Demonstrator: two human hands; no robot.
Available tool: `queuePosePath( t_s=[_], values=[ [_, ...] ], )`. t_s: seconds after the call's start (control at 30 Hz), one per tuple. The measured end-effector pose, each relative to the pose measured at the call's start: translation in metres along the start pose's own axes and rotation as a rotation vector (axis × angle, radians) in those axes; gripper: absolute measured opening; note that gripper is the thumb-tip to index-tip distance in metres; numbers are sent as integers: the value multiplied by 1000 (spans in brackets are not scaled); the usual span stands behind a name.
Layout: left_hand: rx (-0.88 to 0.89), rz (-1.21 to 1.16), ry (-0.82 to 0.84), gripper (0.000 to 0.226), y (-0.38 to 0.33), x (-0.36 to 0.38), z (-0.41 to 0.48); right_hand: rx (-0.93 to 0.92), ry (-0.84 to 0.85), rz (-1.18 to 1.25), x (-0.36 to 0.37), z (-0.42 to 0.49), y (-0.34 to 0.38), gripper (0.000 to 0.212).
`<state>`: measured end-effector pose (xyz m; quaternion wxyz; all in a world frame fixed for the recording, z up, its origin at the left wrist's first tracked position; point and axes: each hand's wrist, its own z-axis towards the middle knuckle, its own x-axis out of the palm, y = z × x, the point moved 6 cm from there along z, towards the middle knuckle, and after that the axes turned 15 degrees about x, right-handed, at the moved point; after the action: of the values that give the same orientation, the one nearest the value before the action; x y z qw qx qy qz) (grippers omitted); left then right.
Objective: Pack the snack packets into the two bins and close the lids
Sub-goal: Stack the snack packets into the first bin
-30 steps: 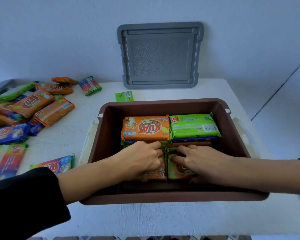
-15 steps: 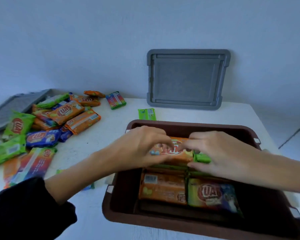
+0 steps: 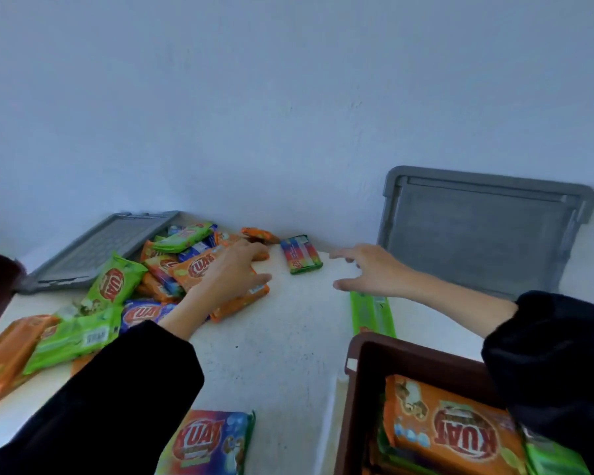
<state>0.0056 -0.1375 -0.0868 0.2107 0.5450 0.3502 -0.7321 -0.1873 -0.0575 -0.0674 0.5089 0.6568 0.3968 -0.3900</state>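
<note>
Now the left hand [image 3: 232, 274] lies flat on the packets [image 3: 192, 269]; the right hand [image 3: 371, 269], fingers [image 3: 348, 252] wide, hovers over bare counter [image 3: 282, 337].

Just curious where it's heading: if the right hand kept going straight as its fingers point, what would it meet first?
Probably the rainbow-striped packet, just ahead of the open right hand. Only bare table lies between them, though the hand's height above it is hard to judge.
</note>
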Motion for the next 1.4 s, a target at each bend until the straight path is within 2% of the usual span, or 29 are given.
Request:
queuePosePath(
  t_s=[0.07,0.17,0.27,0.37,0.5,0.57,0.7,0.83,0.97,1.13,1.4],
  values=[
    [-72,12,73,63,15,21,2,94,115,-77,27,20,-17,70],
    [-87,205,178,77,28,44,6,232,222,-162,58,35,-44,86],
    [-56,369,260,73,35,57,10,255,162,-139,72,39,-55,81],
    [-38,408,277,62,38,60,12,190,67,-112,77,38,-53,68],
    [8,260,219,42,34,59,20,11,78,-54,79,38,-33,65],
    [31,156,199,45,28,58,22,-41,65,-49,78,38,-23,66],
    [96,21,157,55,15,60,22,49,52,-86,73,34,-26,75],
    [65,6,249,67,15,67,15,131,121,-128,78,32,-36,85],
    [42,3,265,66,20,62,10,146,104,-137,79,34,-38,79],
    [75,-26,211,63,6,51,15,147,132,-31,62,35,-35,74],
    [364,-117,60,64,-94,-19,18,67,-44,-7,-35,-28,-33,71]
  ],
)
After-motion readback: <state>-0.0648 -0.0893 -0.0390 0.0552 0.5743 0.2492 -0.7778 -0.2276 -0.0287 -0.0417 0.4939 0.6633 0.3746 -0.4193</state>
